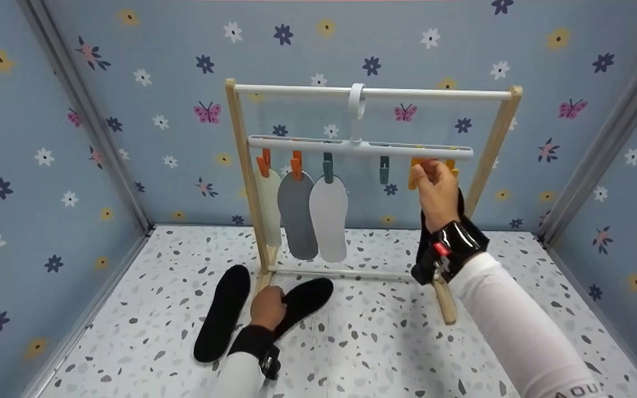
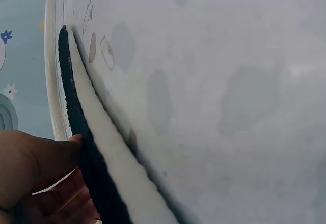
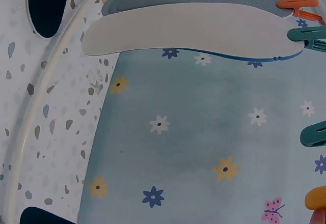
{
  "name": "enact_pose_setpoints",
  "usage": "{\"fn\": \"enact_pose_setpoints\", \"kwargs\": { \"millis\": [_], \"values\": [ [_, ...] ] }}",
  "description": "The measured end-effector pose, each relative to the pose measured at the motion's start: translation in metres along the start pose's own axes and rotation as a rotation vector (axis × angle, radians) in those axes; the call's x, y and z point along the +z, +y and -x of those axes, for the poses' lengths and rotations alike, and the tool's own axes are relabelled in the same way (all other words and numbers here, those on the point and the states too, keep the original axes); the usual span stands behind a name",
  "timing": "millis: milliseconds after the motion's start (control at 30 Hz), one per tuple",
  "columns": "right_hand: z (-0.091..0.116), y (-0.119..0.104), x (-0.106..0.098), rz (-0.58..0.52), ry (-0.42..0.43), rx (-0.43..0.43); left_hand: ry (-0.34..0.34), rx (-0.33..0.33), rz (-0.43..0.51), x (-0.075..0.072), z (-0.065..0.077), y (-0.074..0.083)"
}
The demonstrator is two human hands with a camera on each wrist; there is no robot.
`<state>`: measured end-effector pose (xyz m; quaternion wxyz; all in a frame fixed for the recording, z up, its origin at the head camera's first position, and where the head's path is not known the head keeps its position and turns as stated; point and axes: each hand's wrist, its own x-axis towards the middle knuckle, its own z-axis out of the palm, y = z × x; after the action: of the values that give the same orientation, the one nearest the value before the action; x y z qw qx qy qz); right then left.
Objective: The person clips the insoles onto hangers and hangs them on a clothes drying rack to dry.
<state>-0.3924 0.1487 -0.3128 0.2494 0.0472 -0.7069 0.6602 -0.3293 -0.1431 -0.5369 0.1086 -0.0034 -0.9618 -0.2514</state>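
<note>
My left hand [image 1: 268,307] pinches the edge of a black insole [image 1: 308,298] low over the speckled tabletop. In the left wrist view the insole [image 2: 97,163] stands on edge, showing its dark face and pale underside. A second black insole [image 1: 223,313] lies flat to the left of that hand. Up at the hanger [image 1: 302,145], my right hand [image 1: 439,190] has thumb and fingertips on a yellow clothespin [image 1: 415,176]. Another yellow clothespin [image 1: 452,166] is partly hidden behind the fingers. A black insole [image 1: 460,202] hangs behind the right hand, mostly covered by it.
A wooden rack [image 1: 244,177] with a white top bar [image 1: 434,94] carries the hanger. Orange clothespins [image 1: 296,166] and a green one [image 1: 328,167] hold pale, grey [image 1: 298,221] and white insoles [image 1: 329,221]. Another green clothespin [image 1: 384,169] hangs with nothing in it. Flowered walls surround the table.
</note>
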Motion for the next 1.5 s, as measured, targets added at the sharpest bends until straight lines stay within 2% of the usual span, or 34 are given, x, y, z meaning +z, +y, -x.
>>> {"fn": "enact_pose_setpoints", "kwargs": {
  "millis": [167,267,400,600,800,1167,1500],
  "values": [
    [0.001,-0.003,-0.001,0.011,-0.014,0.022,-0.032,-0.021,0.050,-0.003,0.000,0.000],
    [0.002,-0.004,-0.001,0.009,-0.012,0.024,-0.044,-0.005,0.100,-0.006,0.000,0.000],
    [0.003,-0.005,-0.001,0.000,0.000,0.018,-0.062,0.006,0.221,-0.009,0.000,0.000],
    [0.006,-0.006,-0.002,-0.014,-0.001,0.034,-0.115,-0.044,0.389,-0.013,0.003,0.004],
    [0.007,-0.008,-0.002,-0.020,-0.008,0.048,-0.157,-0.075,0.524,-0.015,0.007,0.012],
    [0.007,-0.011,-0.004,-0.032,-0.022,0.069,-0.200,-0.063,0.747,-0.021,0.011,0.031],
    [0.008,-0.012,-0.004,-0.068,-0.042,0.088,-0.200,-0.028,0.766,-0.025,0.012,0.047]
  ]
}}
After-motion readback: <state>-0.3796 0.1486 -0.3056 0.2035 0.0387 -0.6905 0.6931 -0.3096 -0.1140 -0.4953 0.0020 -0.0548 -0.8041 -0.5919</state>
